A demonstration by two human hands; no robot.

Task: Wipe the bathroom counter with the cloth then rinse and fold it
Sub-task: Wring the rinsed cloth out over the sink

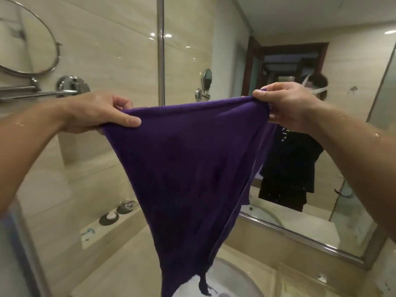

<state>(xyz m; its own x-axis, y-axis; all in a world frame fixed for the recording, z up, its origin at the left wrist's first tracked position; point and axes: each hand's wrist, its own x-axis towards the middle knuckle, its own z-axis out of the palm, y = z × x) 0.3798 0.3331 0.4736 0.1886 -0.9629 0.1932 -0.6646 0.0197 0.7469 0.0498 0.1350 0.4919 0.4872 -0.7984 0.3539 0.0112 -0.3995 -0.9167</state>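
A wet dark purple cloth point(188, 172) hangs stretched in front of me at chest height. My left hand point(100, 113) pinches its upper left corner and my right hand point(282, 106) pinches its upper right corner. The cloth narrows downward and its lower tip dangles over the white sink basin point(233, 279). The beige bathroom counter point(300, 273) runs beside the basin, below the mirror. Both forearms carry water drops.
A large wall mirror point(321, 146) on the right reflects a person in dark clothes. A round shaving mirror point(27, 39) and chrome rail point(38, 93) are on the left wall. A ledge holds a soap dish point(109, 217) and a second dish point(126, 205). A chrome pole point(160, 50) stands behind the cloth.
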